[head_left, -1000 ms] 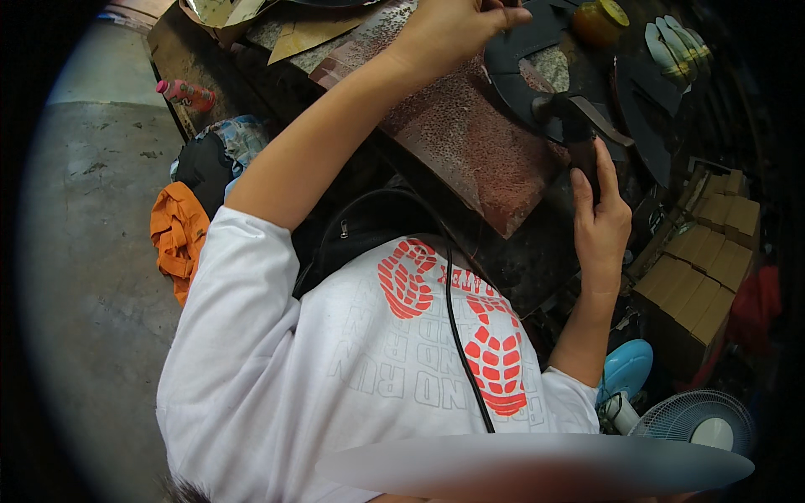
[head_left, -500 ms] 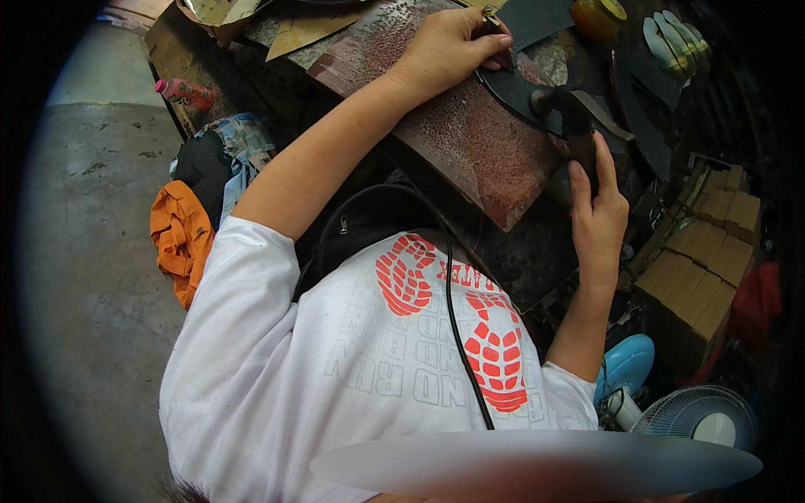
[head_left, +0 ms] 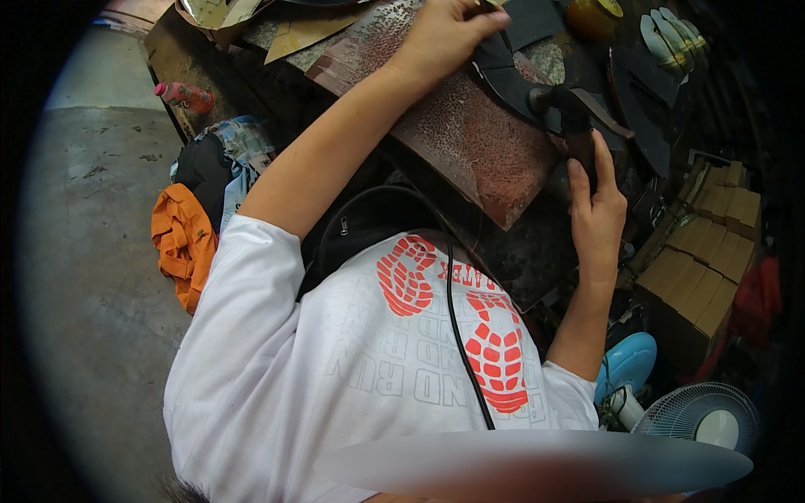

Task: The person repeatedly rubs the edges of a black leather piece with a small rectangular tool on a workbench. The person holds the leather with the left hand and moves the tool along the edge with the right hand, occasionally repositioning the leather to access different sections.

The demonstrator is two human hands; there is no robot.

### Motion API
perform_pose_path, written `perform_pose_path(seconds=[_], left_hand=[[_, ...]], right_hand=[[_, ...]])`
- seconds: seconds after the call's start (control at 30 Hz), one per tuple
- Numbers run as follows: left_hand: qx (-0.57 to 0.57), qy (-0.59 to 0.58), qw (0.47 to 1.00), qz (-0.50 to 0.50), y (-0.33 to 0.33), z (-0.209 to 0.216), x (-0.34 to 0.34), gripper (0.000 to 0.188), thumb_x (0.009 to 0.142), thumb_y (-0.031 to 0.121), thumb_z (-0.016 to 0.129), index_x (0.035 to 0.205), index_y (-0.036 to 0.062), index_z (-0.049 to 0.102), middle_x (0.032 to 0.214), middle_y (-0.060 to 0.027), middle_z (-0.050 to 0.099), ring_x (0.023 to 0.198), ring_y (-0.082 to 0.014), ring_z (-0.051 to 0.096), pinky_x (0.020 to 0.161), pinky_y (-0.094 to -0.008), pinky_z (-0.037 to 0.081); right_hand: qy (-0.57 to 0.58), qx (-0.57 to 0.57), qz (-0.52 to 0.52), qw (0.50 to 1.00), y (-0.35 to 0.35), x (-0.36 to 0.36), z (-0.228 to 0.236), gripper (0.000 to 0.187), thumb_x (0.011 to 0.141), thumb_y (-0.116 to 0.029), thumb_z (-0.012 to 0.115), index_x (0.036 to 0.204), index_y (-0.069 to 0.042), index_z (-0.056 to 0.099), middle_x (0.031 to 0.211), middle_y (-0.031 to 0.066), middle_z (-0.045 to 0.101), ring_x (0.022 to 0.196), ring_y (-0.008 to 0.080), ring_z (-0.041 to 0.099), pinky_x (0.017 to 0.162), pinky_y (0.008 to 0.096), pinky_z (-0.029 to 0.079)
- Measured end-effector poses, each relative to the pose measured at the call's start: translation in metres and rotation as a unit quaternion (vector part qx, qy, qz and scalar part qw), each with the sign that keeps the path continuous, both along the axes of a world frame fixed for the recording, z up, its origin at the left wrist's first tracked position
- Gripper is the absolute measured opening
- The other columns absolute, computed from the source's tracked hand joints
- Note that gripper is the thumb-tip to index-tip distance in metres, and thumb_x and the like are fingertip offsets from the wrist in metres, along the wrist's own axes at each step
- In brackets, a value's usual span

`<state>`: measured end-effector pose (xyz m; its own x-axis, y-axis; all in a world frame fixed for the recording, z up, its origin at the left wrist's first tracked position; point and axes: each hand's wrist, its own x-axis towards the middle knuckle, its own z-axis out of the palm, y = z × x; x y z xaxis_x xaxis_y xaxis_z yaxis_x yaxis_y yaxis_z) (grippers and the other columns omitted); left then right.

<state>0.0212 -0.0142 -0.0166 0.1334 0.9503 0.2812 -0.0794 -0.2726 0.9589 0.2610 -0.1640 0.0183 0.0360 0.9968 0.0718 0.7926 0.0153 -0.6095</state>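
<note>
In my right hand [head_left: 597, 201] is a claw hammer [head_left: 580, 138] with a dark handle; my thumb and forefinger lie along the handle. Its round face rests on or just above a black curved flat piece [head_left: 506, 80], which lies over a worn reddish-brown board [head_left: 478, 155]. My left hand [head_left: 444, 38] is at the top edge of the picture, above the far end of that black piece. Its thumb and forefinger are pinched together on something thin and dark, partly cut off by the picture's edge.
Black flat pieces [head_left: 650, 101] and a pale glove [head_left: 671, 38] lie to the right, near an amber jar [head_left: 594, 17]. Cardboard boxes [head_left: 700, 251] and a fan [head_left: 704, 419] stand at the lower right. A pink bottle [head_left: 184, 96] and orange cloth [head_left: 182, 239] are on the left.
My left hand has moved up and away from the board, and more of the black piece's far end now shows. The right hand and hammer have hardly moved.
</note>
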Motion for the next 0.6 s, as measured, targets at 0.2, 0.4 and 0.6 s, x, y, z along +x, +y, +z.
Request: perform_pose_path(seconds=[0.2,0.4,0.6], left_hand=[[-0.117,-0.048,0.992,-0.020,-0.005,0.002,-0.011,0.013,0.096,0.014,0.064,0.097,0.0011,0.066,0.080,-0.0034,0.068,0.068,-0.0110,0.065,0.063,-0.0235,0.053],[-0.085,-0.025,0.996,-0.024,-0.016,-0.003,0.000,0.008,0.092,0.005,0.066,0.099,-0.0002,0.064,0.083,-0.0048,0.068,0.070,-0.0100,0.064,0.064,-0.0239,0.053],[-0.039,0.040,0.998,0.021,-0.021,-0.004,0.003,0.013,0.093,0.009,0.067,0.100,-0.0016,0.067,0.088,-0.0076,0.070,0.077,-0.0127,0.068,0.070,-0.0254,0.057]], right_hand=[[0.011,-0.005,-0.006,1.000,0.001,-0.002,0.002,0.047,0.100,-0.031,0.059,0.143,-0.017,0.050,0.110,0.0218,0.070,0.099,0.0403,0.069,0.080,0.0428,0.054],[0.016,-0.018,-0.011,1.000,0.000,0.001,0.000,0.047,0.099,-0.031,0.059,0.143,-0.017,0.050,0.110,0.0224,0.070,0.099,0.0405,0.069,0.080,0.0431,0.053],[0.000,0.015,-0.007,1.000,0.000,0.002,-0.007,0.049,0.100,-0.028,0.061,0.146,-0.020,0.049,0.080,0.0093,0.060,0.070,0.0190,0.057,0.061,0.0327,0.046]])
